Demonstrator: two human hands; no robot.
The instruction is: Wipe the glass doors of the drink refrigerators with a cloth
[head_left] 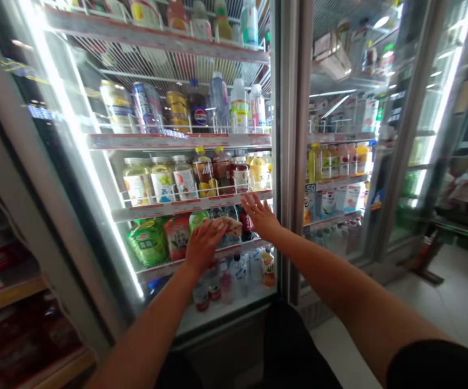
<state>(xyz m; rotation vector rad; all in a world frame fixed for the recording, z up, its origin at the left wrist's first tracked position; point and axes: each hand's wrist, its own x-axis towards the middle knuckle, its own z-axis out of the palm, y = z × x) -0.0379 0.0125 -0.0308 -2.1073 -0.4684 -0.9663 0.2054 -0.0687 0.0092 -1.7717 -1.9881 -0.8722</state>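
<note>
At the centre of the frame, the left hand (203, 243) has its fingers curled over a pale cloth (230, 226), holding it against the glass door (96, 183) of the drinks cooler. Just to its right, the right hand (260, 213) lies flat on the glass with fingers spread, gripping nothing, beside the door frame (289, 162).

Top-shelf bottles (201, 19) cut off, labels (163, 186) unreadable, left hand (203, 243) hiding water bottles (222, 212)

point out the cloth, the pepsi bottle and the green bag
cloth (231, 225): head view, the part showing past the fingers
pepsi bottle (199, 116): head view, its round logo
green bag (149, 243): head view, middle of its front
</note>
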